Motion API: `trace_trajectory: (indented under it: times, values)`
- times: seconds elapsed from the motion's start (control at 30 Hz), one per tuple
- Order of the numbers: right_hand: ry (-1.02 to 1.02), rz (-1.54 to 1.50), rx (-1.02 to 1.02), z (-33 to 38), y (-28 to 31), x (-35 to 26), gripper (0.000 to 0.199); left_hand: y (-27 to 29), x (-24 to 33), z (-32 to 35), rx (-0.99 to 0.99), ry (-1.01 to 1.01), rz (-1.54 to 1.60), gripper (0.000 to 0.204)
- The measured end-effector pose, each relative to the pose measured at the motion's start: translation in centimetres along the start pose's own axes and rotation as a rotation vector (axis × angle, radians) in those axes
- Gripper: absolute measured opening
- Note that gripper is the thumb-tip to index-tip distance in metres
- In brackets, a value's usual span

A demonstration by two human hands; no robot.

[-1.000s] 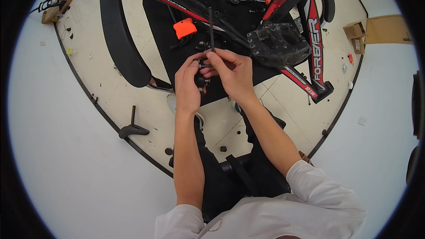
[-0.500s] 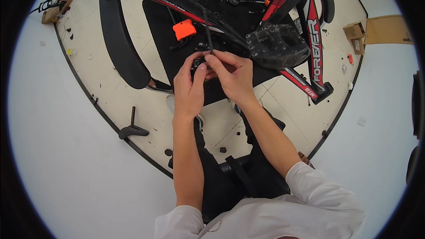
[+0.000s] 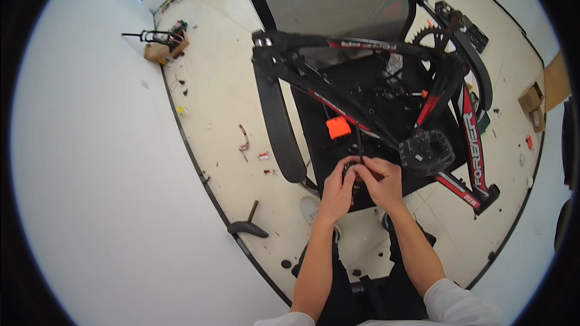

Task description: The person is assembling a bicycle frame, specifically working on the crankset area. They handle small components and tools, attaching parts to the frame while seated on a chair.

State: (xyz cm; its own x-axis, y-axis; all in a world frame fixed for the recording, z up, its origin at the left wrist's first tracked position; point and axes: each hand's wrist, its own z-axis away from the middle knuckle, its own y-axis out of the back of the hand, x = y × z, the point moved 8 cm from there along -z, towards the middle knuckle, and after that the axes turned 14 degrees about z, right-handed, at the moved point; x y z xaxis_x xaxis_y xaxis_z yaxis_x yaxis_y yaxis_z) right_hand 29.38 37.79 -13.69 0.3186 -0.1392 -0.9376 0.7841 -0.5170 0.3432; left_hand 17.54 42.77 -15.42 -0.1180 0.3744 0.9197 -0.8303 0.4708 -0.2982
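Observation:
Both hands meet at the near edge of the black chair seat (image 3: 323, 98), fingertips almost touching. My left hand (image 3: 336, 194) is closed round a small black part with shiny metal bits (image 3: 348, 171), mostly covered by the fingers. My right hand (image 3: 385, 188) pinches the lower end of a thin, dark, straight piece (image 3: 359, 139), a rod or cable; I cannot tell which. Its upper end reaches toward the black and red bicycle frame (image 3: 339, 104) lying across the chair. A black pedal (image 3: 428, 153) is just right of my right hand.
An orange block (image 3: 338, 127) lies on the seat, with small parts beyond. The chair's armrest (image 3: 279, 127) stands at the left, its mesh backrest (image 3: 338, 0) behind. A black stem-shaped piece (image 3: 248, 227) lies by the left wall. Cardboard boxes (image 3: 533, 99) stand at the right.
My view has tilted up and turned left, so the scene sits lower and further right and the backrest shows. Both hands keep their hold on the small part and thin piece.

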Motion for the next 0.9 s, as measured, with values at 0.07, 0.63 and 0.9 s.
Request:
trace_trajectory:
  times: [0.07, 0.63, 0.9]
  values:
    - [0.047, 0.043, -0.069, -0.2, -0.3, -0.5, 0.015, 0.4, 0.2, -0.1, 0.011, -0.033, -0.033, 0.029]
    - [-0.014, 0.007, -0.080, 0.0, -0.3, 0.8, 0.021, 0.3, -1.1, -0.1, 0.026, 0.144, -0.008, 0.027]
    - [-0.267, -0.538, -0.244, 0.0, -0.9, 1.8, 0.021, 0.1, 0.4, 0.1, 0.014, -0.286, -0.208, 0.017]
